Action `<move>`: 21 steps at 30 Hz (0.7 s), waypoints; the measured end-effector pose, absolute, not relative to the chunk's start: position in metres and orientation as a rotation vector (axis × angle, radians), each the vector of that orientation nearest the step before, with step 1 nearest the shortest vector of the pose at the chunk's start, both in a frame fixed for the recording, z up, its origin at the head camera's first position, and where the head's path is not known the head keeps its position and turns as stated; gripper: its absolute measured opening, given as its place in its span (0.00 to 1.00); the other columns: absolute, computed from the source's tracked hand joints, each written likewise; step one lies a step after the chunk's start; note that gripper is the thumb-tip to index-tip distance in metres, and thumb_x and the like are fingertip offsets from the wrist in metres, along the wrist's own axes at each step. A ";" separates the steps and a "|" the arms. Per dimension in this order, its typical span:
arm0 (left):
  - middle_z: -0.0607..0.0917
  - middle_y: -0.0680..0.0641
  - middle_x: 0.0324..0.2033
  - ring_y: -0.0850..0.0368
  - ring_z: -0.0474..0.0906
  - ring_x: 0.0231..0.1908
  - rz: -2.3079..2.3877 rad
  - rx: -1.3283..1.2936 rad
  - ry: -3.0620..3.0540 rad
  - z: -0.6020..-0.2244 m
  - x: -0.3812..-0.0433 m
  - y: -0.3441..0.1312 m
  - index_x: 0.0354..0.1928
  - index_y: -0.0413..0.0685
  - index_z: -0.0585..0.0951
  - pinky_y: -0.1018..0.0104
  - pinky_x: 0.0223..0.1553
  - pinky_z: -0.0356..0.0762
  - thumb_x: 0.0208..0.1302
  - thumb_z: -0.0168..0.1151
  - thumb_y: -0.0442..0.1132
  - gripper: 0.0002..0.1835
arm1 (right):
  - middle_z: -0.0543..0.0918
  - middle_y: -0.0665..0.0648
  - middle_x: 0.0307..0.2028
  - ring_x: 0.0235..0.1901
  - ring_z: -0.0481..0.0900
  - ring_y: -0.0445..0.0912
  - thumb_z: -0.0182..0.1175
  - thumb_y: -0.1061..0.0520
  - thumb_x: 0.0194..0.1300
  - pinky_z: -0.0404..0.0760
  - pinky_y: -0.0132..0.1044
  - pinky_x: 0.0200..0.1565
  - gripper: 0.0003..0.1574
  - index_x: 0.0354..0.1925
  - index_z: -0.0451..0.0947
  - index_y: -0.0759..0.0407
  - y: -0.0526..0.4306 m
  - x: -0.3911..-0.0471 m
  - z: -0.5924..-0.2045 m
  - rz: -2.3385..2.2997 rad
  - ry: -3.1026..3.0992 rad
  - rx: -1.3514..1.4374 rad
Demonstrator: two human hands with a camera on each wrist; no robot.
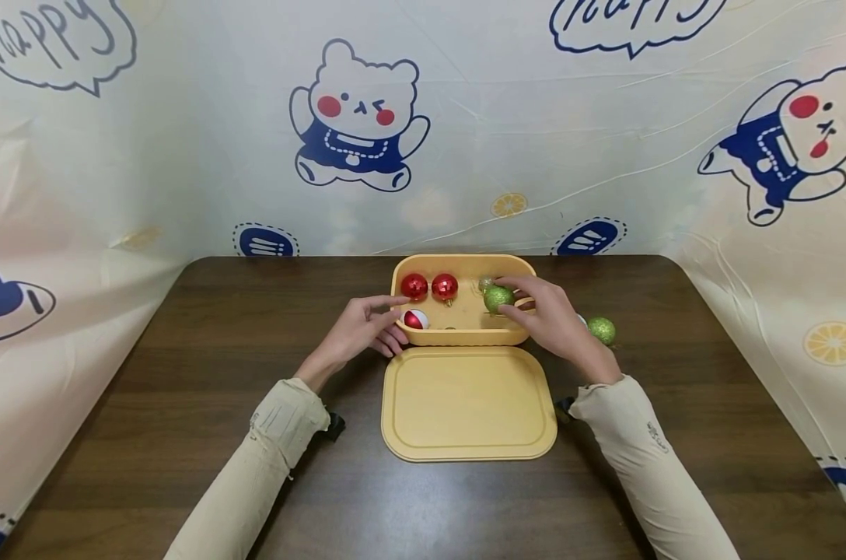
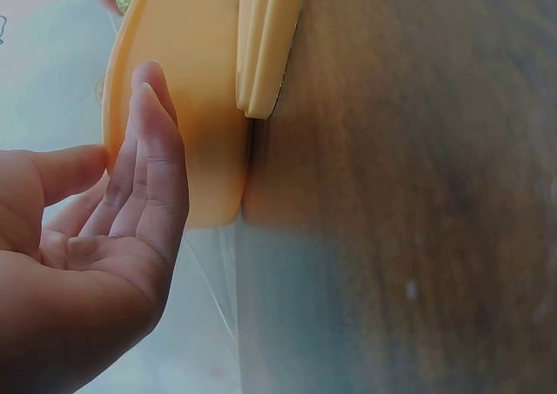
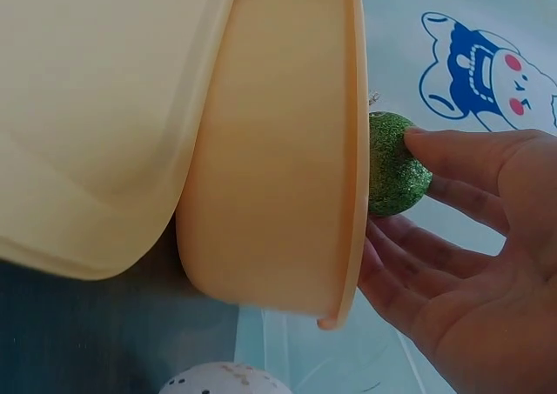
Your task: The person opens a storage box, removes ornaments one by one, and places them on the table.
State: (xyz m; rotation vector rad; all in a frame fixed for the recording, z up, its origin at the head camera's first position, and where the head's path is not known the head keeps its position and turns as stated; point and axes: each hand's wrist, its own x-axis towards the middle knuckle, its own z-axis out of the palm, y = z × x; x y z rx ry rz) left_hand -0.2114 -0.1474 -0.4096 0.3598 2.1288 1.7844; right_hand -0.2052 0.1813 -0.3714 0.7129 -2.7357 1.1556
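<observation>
My right hand (image 1: pixel 550 315) pinches a green glitter ball ornament (image 1: pixel 498 299) between thumb and fingers at the right part of a yellow box (image 1: pixel 465 337). In the right wrist view the ball (image 3: pixel 396 168) shows above the box rim, its small hanging loop pointing up. At the box's left end is my left hand (image 1: pixel 363 327), fingers fairly straight against the outer wall and thumb tip (image 2: pixel 96 161) at the rim. Inside the box sit two shiny red balls (image 1: pixel 445 288), a red-and-white ball (image 1: pixel 415 319) and a pale green ball (image 1: pixel 487 284).
The yellow lid (image 1: pixel 469 404) lies flat on the brown table in front of the box. Right of the box, another green glitter ball (image 1: pixel 601 330) rests beside a speckled white ball (image 3: pixel 224 378), mostly hidden by my wrist in the head view. A printed curtain (image 1: pixel 465 155) hangs behind.
</observation>
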 end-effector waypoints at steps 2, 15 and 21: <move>0.87 0.33 0.30 0.43 0.86 0.25 1.782 0.360 2.130 -0.409 -0.211 -0.147 0.68 0.39 0.72 0.48 0.30 0.86 0.78 0.50 0.38 0.21 | 0.81 0.62 0.54 0.48 0.82 0.54 0.65 0.61 0.67 0.84 0.53 0.49 0.26 0.62 0.75 0.63 0.184 -0.204 -0.371 1.150 -2.731 0.712; 0.86 0.32 0.31 0.40 0.86 0.26 1.788 0.358 2.127 -0.410 -0.211 -0.149 0.68 0.39 0.72 0.51 0.29 0.86 0.78 0.50 0.38 0.21 | 0.80 0.64 0.53 0.48 0.82 0.55 0.66 0.59 0.67 0.84 0.52 0.48 0.26 0.61 0.75 0.63 0.212 -0.193 -0.369 1.082 -2.733 0.601; 0.86 0.31 0.31 0.41 0.86 0.26 1.774 0.364 2.136 -0.410 -0.212 -0.148 0.68 0.40 0.72 0.51 0.29 0.86 0.78 0.50 0.38 0.21 | 0.81 0.64 0.51 0.48 0.83 0.56 0.65 0.59 0.68 0.84 0.51 0.49 0.25 0.62 0.76 0.62 0.233 -0.188 -0.362 1.062 -2.707 0.550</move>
